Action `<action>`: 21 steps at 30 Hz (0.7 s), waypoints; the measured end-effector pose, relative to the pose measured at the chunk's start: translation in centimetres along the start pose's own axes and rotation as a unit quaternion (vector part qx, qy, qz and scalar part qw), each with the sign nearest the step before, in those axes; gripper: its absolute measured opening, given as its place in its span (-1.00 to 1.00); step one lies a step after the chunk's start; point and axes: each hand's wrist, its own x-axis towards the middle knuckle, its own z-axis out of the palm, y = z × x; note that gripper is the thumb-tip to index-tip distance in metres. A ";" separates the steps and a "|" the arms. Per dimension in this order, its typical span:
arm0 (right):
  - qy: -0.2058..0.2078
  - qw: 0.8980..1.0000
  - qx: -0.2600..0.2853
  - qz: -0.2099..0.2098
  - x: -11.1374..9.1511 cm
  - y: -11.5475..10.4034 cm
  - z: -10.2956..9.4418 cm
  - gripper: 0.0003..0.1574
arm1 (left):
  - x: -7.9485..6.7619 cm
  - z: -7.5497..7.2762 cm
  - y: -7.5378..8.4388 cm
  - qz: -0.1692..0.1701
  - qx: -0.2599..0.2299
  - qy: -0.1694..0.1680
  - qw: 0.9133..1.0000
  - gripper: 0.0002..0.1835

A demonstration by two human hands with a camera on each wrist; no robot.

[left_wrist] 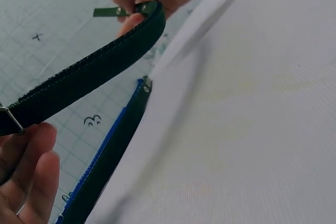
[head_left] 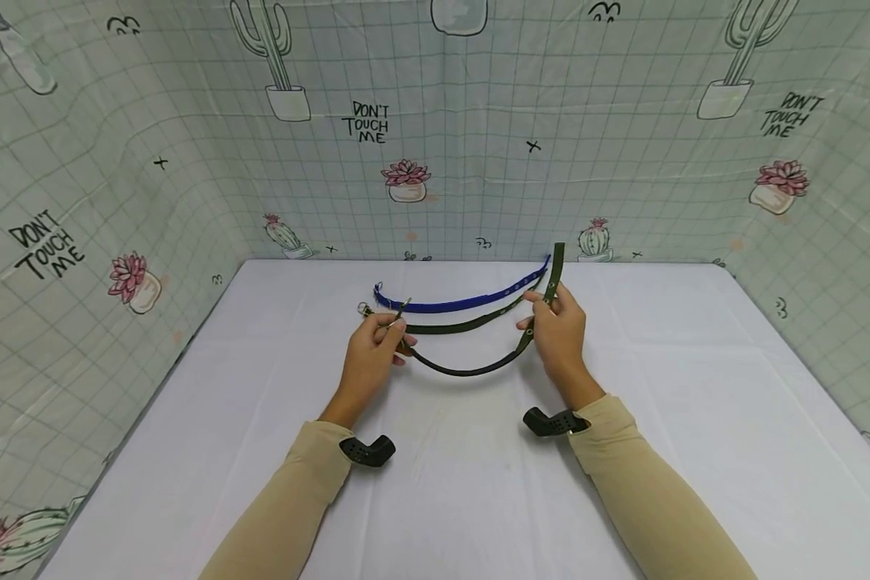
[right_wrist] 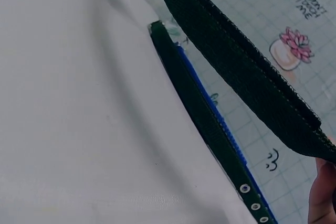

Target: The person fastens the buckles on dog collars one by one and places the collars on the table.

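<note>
A dark green collar (head_left: 467, 373) with eyelets and a metal buckle sags in a curve between my two hands, raised off the table. At its buckle end my left hand (head_left: 373, 346) pinches it between thumb and fingers. My right hand (head_left: 560, 330) grips the eyelet end, whose tip sticks up past the fingers. Behind it a second green collar (head_left: 449, 329) lies on the table, with a blue collar (head_left: 449, 307) just beyond. In the right wrist view, eyelets show on the lying green collar (right_wrist: 194, 103); only a fingertip or two of my right hand is visible there.
A white cloth covers the table (head_left: 457, 483). Around its back and sides hangs a grid-patterned curtain (head_left: 478, 161) printed with cacti and words. Each wrist carries a black camera mount (head_left: 368, 451).
</note>
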 end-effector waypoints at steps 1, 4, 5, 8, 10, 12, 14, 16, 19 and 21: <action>-0.001 1.000 -0.002 0.000 -0.1 -0.1 0.0 -0.39 | 0.0 0.0 0.0 -0.003 -0.002 0.002 1.000 -0.63; -0.002 1.000 -0.008 -0.003 -0.3 -0.2 -0.1 -0.45 | 0.0 0.0 0.0 -0.006 -0.008 0.013 1.000 -0.68; -0.001 1.000 -0.006 -0.005 -0.4 -0.3 -0.1 -0.47 | 0.0 0.0 0.0 -0.005 -0.010 0.017 1.000 -0.69; 0.006 1.000 0.005 -0.009 -0.5 -0.4 -0.1 -0.57 | 0.0 0.0 0.1 -0.005 -0.017 0.020 1.000 -0.71; 0.009 1.000 0.008 -0.012 -0.6 -0.5 -0.2 -0.62 | 0.0 0.0 0.1 -0.003 -0.023 0.019 1.000 -0.71; 0.010 1.000 0.006 -0.015 -0.7 -0.5 -0.3 -0.67 | 0.0 -0.1 0.1 0.002 -0.032 0.016 0.999 -0.70; 0.007 1.000 0.002 -0.016 -0.8 -0.5 -0.4 -0.67 | 0.0 -0.1 0.1 0.004 -0.041 0.013 0.999 -0.68; 0.004 1.000 -0.002 -0.016 -1.0 -0.5 -0.5 -0.63 | 0.0 -0.1 0.1 0.004 -0.051 0.011 0.999 -0.67; 0.002 1.000 -0.001 -0.011 -1.0 -0.6 -0.5 -0.52 | 0.0 -0.2 0.1 -0.001 -0.064 0.008 0.998 -0.66; 0.004 1.000 0.006 -0.007 -1.0 -0.6 -0.5 -0.50 | 0.0 -0.2 0.2 -0.006 -0.070 0.008 0.998 -0.66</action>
